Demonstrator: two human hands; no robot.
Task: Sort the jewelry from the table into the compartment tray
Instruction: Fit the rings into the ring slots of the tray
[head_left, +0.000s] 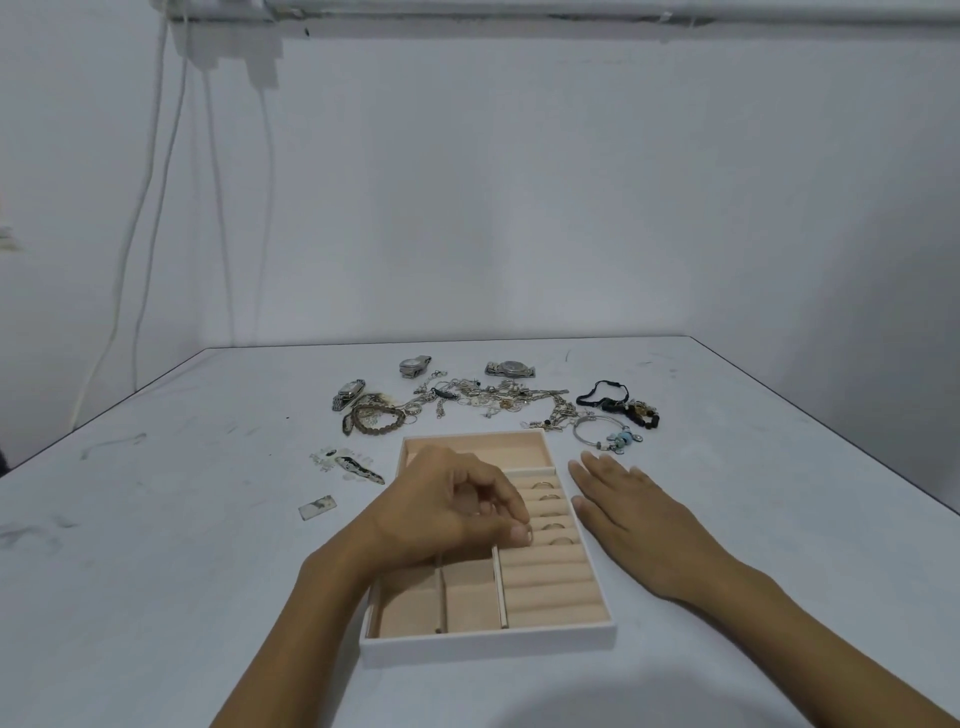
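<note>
Left hand (452, 509): over the compartment tray (488, 647), grip pressed together, thumb and forefinger pinching a small ring (528, 535). The ring sits at the fingertips, at the left end of the ring rolls (545, 587), just above or touching the padding; contact cannot be resolved.

Key relation: the roll slots run left to right across the tray, so the ring has to stand on edge along a slot and go down from the grip. The nearest free slot appears to lie just toward the person.

Right hand (639, 519): fingers spread, flat on the table (779, 467), just beside the tray's right wall, holding nothing.

Tray contents: about five seated rings (549, 498) in the far slots. The far long compartment (478, 449) and two near-left compartments (470, 603) show only lining where visible.

Unsorted heap (467, 400) lies beyond the tray: watches (511, 368), chains, a charm bangle (605, 434). Judgement: early in the task.
</note>
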